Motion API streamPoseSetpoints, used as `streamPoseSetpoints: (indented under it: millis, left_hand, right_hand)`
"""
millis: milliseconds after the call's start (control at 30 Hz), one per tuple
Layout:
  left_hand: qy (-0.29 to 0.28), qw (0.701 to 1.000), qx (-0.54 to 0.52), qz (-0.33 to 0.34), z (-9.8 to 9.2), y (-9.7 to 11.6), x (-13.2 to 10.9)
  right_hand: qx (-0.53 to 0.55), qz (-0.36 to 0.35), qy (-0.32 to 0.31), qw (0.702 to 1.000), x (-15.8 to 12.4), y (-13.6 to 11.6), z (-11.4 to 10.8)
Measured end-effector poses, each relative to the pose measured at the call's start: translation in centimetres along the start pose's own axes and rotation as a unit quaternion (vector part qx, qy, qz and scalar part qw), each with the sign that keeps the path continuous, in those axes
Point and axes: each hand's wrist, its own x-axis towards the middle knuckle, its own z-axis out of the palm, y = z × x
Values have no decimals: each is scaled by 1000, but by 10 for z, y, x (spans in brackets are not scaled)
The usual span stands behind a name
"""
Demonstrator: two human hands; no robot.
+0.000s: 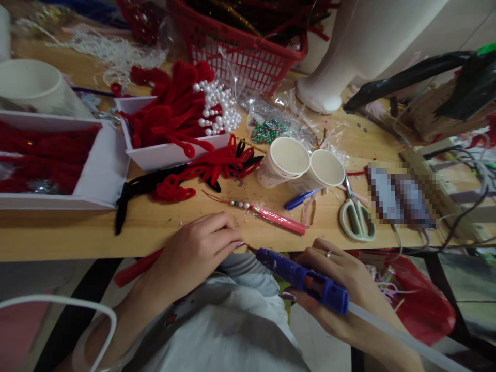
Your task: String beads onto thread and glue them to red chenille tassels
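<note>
My right hand (337, 289) is wrapped round a blue hot glue gun (302, 279), with a long translucent glue stick (403, 336) trailing from its back. The gun's nozzle points left, close to the fingertips of my left hand (209, 243). Those fingers are closed in a pinch on a thin red cord end; a red tassel (137, 268) sticks out behind the same hand, its middle hidden. On the table just beyond lies another tassel (279, 219) in a clear sleeve, with a beaded cord (240, 204) of white and green beads.
Two paper cups (289, 160), a blue pen (302, 198) and scissors (357, 214) stand or lie beyond my hands. White boxes (110, 170) hold red fuzzy pieces and pearl sprays (219, 111). A red basket (240, 57) is at the back, a red bag (422, 299) below right.
</note>
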Motion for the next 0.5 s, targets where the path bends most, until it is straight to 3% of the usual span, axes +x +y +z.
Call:
streamPoseSetpoints:
  millis: [500]
  left_hand:
    - [3,1000,-3,3,0,0,-1]
  right_hand:
    - [2,0,2,1000,2,1,-1]
